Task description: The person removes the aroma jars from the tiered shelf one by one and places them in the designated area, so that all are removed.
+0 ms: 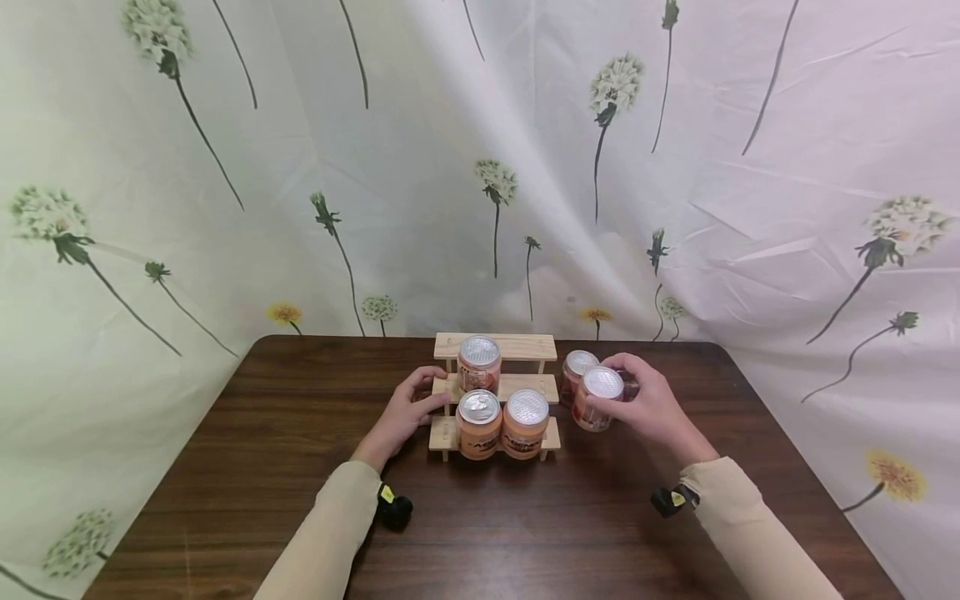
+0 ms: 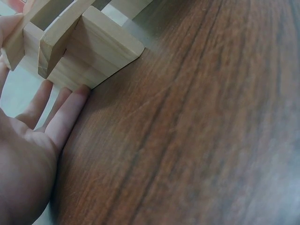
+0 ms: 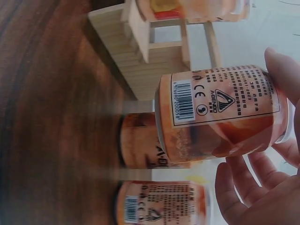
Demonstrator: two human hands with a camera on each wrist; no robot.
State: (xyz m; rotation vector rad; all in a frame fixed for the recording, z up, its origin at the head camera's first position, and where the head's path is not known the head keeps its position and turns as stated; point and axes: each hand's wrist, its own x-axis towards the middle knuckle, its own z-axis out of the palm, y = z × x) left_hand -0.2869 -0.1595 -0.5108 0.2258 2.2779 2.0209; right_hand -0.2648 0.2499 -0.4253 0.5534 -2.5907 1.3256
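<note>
Pale wooden rack (image 1: 525, 347): stood on the dark counter (image 1: 480, 533) in stepped tiers, presumably so that a back row can be seen over a front one.
Lowest tier (image 1: 442, 435): shared by a left front can (image 1: 478, 440) and a right front can (image 1: 523, 442), set upright and close together.
Middle tier (image 1: 536, 387): occupied left of centre by one upright can (image 1: 478, 371).
Left hand (image 1: 401, 414): rested against the rack's left end, fingers mostly straight and nothing clasped; the rack is probably steadied by this touch.
Held can (image 1: 592, 414): held roughly upright just right of the rack, silver lid uppermost, apparently raised off the counter.
Right hand (image 1: 651, 402): wrapped on that can, thumb and fingers parted by its width; the lid end is gripped, likely so that the base is left unobstructed.
Counter cans: a rear can (image 1: 580, 367) and a further can (image 3: 164, 204), stood upright, likely placed for easy reach.
</note>
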